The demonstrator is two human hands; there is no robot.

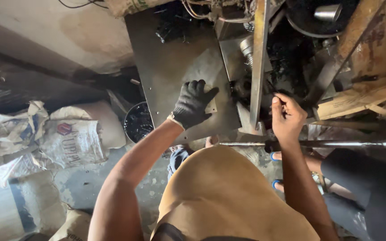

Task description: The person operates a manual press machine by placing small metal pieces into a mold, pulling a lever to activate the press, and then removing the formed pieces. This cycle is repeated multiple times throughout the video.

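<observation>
Near the centre of the view, the left hand [193, 105] wears a black glove and lies flat on a grey metal plate [175, 67], fingers spread and pressing a small flat piece [211, 105] down against it — probably to keep the piece from sliding on the smooth sheet. At about three o'clock from it, the bare right hand [287, 118] is curled, its fingers pinched on something small and dark beside an upright metal bar [259, 62]; what it grips is too dark to tell. The plate reaches from the middle up towards twelve o'clock, under greasy machine parts [291, 53]. A thin steel rod [318, 144] runs level below the right wrist. At nine o'clock, worn sacks [74, 138] slump on the floor, and a round black tub [138, 122] sits just beside the plate's lower left edge — within easy reach of the gloved hand.
</observation>
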